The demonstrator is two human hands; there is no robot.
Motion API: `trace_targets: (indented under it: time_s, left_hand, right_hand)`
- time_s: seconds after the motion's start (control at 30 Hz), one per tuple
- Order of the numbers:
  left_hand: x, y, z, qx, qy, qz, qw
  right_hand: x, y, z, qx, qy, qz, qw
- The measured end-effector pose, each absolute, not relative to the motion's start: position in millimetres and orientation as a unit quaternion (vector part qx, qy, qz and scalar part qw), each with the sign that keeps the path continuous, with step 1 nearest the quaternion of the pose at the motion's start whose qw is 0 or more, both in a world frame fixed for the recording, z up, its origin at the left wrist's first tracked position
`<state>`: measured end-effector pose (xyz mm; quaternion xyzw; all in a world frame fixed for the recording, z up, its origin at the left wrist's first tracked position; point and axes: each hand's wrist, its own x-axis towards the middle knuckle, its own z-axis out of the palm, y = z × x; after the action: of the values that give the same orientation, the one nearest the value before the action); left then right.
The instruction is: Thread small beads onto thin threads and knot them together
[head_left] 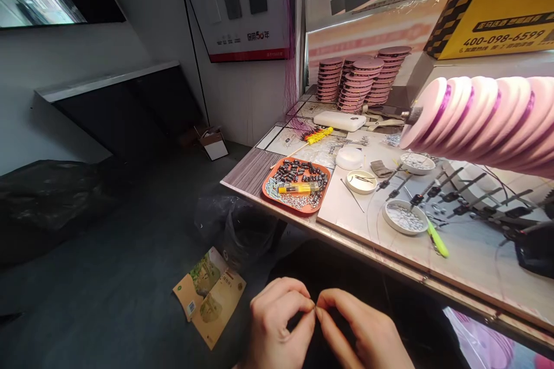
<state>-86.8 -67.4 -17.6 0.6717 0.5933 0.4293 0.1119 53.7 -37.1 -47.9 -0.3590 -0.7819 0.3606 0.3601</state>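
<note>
Both hands meet low in the picture, in front of the table edge and over dark clothing. Thumb and forefinger of my left hand (281, 323) are pinched together. My right hand (361, 326) makes a matching pinch, its fingertips almost touching the left ones. Whatever lies between the fingertips is too small to make out. On the table beyond, an orange tray (321, 203) carries dark beads, small metal rings and a yellow tube (298, 188). To its right are a round dish with thin dark pieces (361, 181) and a dish of small pale parts (405, 217).
A row of pink spools (471, 115) hangs above the table's right side, over several metal rods with dark fittings. A green-handled tool (438, 239) lies below them. Stacked pink discs (363, 78) stand at the back. Cardboard (219, 305) lies on the floor at left.
</note>
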Motion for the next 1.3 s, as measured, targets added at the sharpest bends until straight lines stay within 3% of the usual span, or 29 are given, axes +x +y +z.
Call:
trace_targets:
  time_s: [0.4, 0.67, 1.1, 1.3]
  left_hand:
    - [-86.8, -67.7, -17.9, 0.675, 0.591, 0.427, 0.112]
    - [-87.2, -65.3, -16.7, 0.662, 0.607, 0.425, 0.113]
    - [-85.4, -65.9, -17.4, 0.682, 0.596, 0.411, 0.102]
    - [-85.4, -64.8, -15.4, 0.673, 0.615, 0.394, 0.117]
  right_hand:
    - [54.5, -34.4, -49.5, -0.34, -0.795, 0.353, 0.358]
    - [64.8, -17.0, -37.7, -0.275, -0.876, 0.115, 0.38]
    - [52.8, -19.0, -35.8, -0.306, -0.85, 0.091, 0.419]
    - [65.2, -13.1, -34.0, -0.282, -0.88, 0.066, 0.376]
